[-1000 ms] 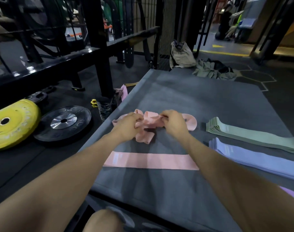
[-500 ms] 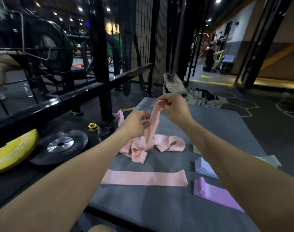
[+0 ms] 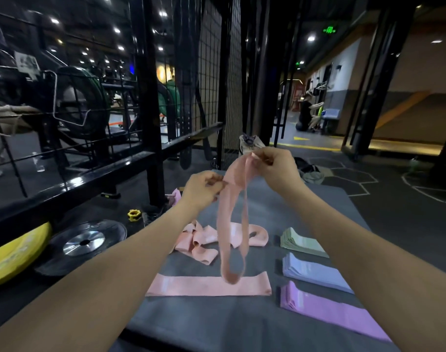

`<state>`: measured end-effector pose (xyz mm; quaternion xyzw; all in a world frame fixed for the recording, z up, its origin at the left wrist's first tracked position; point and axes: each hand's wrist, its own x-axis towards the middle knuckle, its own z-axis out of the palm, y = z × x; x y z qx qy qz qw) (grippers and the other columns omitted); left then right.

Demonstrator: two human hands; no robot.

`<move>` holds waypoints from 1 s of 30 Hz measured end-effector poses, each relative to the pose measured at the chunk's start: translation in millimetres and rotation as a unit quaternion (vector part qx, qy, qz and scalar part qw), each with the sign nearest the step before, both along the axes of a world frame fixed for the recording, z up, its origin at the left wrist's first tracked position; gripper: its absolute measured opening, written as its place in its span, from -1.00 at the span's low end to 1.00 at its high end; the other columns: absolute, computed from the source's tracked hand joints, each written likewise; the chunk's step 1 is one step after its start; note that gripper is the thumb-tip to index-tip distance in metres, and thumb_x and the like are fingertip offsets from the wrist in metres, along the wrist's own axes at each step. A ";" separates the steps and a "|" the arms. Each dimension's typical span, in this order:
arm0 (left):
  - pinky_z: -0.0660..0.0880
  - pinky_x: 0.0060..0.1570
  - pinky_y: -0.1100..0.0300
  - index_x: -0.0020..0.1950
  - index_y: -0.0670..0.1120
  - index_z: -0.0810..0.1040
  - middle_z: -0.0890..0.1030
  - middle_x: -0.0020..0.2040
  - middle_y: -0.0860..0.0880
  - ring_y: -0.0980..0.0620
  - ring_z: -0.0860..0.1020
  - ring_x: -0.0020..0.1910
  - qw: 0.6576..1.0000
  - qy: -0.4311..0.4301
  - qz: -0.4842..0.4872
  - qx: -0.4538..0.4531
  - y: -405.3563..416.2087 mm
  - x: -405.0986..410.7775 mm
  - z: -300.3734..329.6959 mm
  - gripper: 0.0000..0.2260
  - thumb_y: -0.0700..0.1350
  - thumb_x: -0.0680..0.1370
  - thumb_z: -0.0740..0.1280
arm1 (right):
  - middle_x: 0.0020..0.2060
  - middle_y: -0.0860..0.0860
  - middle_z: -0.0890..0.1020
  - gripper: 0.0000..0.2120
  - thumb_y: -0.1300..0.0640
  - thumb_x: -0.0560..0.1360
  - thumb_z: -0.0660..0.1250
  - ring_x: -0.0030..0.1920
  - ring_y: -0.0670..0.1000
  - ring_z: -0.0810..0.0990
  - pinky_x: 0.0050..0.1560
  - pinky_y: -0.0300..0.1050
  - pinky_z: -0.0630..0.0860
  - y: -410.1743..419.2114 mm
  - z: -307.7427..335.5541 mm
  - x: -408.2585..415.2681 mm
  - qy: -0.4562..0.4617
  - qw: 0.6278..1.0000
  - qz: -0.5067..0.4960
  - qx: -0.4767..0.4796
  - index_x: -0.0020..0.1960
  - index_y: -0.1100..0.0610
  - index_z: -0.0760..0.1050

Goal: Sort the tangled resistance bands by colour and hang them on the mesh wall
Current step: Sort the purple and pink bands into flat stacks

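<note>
Left hand point(image 3: 201, 189) and right hand point(image 3: 275, 168) pinch a hanging pink band point(image 3: 232, 224). Pink tangle point(image 3: 204, 240) at 12 o'clock of the flat pink band point(image 3: 209, 285); green point(image 3: 300, 242), blue point(image 3: 316, 270), purple stacks point(image 3: 331, 311) at 3 o'clock.

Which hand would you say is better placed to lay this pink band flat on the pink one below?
Probably the right hand: it pinches the top of the lifted pink band, whose loop hangs over the flat pink band.

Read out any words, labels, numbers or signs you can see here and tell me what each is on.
None can be read.
Green exit sign: glowing marks, too small.
Second green sign: too small.
Paper on rack: print blurred.
Yellow plate: raised lettering blurred.
</note>
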<state>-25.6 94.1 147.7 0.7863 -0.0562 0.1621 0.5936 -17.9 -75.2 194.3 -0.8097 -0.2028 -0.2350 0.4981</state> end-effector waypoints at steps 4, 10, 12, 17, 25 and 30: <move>0.55 -0.11 0.08 -0.14 -0.10 0.55 0.58 -0.20 -0.07 -0.02 0.55 -0.22 0.992 0.024 0.000 -0.122 0.3 -3.3 14.3 -0.89 -0.27 0.54 0.30 | -0.18 0.04 0.63 -0.81 0.39 0.44 0.35 -0.15 -0.03 0.56 -0.03 -0.09 0.53 -4.7 -4.6 -8.2 0.051 0.994 0.076 -0.066 -0.07 0.14 0.59; 0.53 -0.13 0.13 -0.16 -0.05 0.55 0.58 -0.17 -0.07 -0.03 0.55 -0.19 0.990 0.036 -0.002 -0.137 2.4 -5.5 31.0 -0.84 -0.26 0.56 0.27 | -0.07 0.07 0.68 -0.84 0.28 0.43 0.42 -0.11 -0.09 0.59 0.08 -0.21 0.49 -5.1 -11.0 -20.6 0.116 0.974 0.144 -0.132 0.00 0.14 0.62; 0.50 -0.18 0.14 -0.19 -0.04 0.55 0.57 -0.18 -0.07 -0.04 0.52 -0.18 0.994 0.023 -0.003 -0.111 2.4 -7.4 33.9 -0.84 -0.24 0.55 0.28 | -0.18 0.06 0.66 -0.90 0.20 0.45 0.42 -0.25 -0.18 0.54 -0.08 -0.25 0.48 -2.5 -6.8 -21.0 0.087 0.982 0.125 -0.113 -0.03 0.12 0.61; 0.32 -0.50 0.40 -0.21 -0.01 0.53 0.49 -0.41 0.05 0.20 0.40 -0.51 0.999 -0.018 -0.015 -0.039 -0.9 -14.7 43.9 -0.79 -0.27 0.55 0.26 | -0.19 0.01 0.55 -0.70 0.06 0.39 0.48 -0.18 -0.03 0.51 -0.06 -0.08 0.50 11.4 1.9 -18.9 0.048 0.995 0.058 -0.067 0.01 0.16 0.47; 0.46 -0.20 0.27 -0.16 -0.03 0.56 0.61 -0.19 -0.02 0.08 0.53 -0.22 0.995 -0.060 0.024 0.078 7.8 -18.4 48.5 -0.82 -0.30 0.51 0.30 | -0.32 -0.02 0.54 -0.95 0.21 0.42 0.42 -0.30 -0.06 0.45 -0.19 -0.12 0.42 20.2 3.0 -16.6 0.008 0.992 0.029 -0.125 -0.13 0.13 0.57; 0.33 -0.40 0.45 -0.15 -0.09 0.56 0.53 -0.34 0.15 0.34 0.45 -0.50 0.993 -0.068 -0.014 0.091 12.2 -25.3 47.1 -0.85 -0.31 0.53 0.27 | -0.28 0.05 0.57 -0.91 0.20 0.50 0.34 -0.24 0.01 0.47 -0.19 -0.11 0.43 16.7 3.4 -16.8 0.027 0.992 0.002 -0.121 -0.12 0.18 0.62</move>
